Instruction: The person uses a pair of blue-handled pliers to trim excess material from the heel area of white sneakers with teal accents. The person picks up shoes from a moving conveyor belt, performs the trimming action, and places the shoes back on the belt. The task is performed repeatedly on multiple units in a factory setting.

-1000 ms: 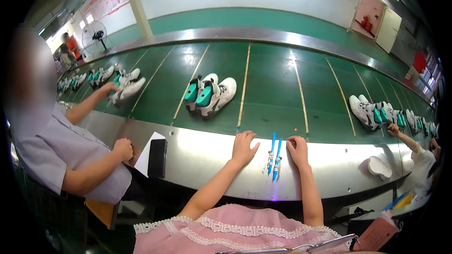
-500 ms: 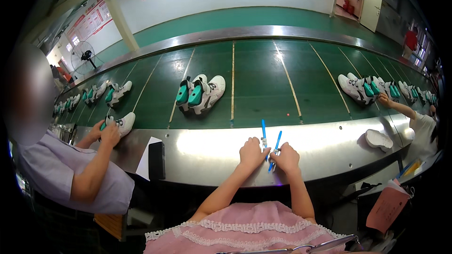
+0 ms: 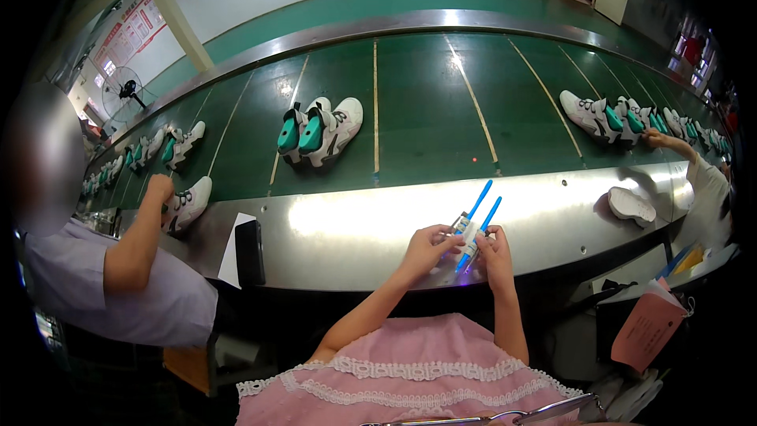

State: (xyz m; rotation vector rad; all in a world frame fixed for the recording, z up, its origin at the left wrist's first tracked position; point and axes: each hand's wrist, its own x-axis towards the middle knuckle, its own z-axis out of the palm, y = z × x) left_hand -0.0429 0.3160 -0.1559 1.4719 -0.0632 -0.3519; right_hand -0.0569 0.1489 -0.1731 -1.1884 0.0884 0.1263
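Note:
Over the near metal ledge, my two hands are close together, fingers closed. My left hand (image 3: 428,251) grips one slim blue pen-like stick (image 3: 480,198), which has pale and metallic fittings round its lower part. A second blue pen-like stick (image 3: 490,213), with similar pale fittings, is between the fingertips of my right hand (image 3: 495,256). Both sticks slant up to the right, side by side. The fittings are too small to make out, and my fingers partly cover them. A purple glint shows on the ledge edge below.
Beyond the metal ledge (image 3: 355,225) runs a green conveyor (image 3: 426,118) carrying a pair of white sneakers (image 3: 337,132) with teal inserts. More shoes lie along both sides. A dark phone (image 3: 250,254) and a white shoe-shaped piece (image 3: 631,205) rest on the ledge. Co-workers handle shoes left and right.
Both sticks have turned to slant rightward, nearly parallel, and my hands have turned so the fingers show. The left co-worker's hand has lifted over the shoe. The whole view has tilted slightly.

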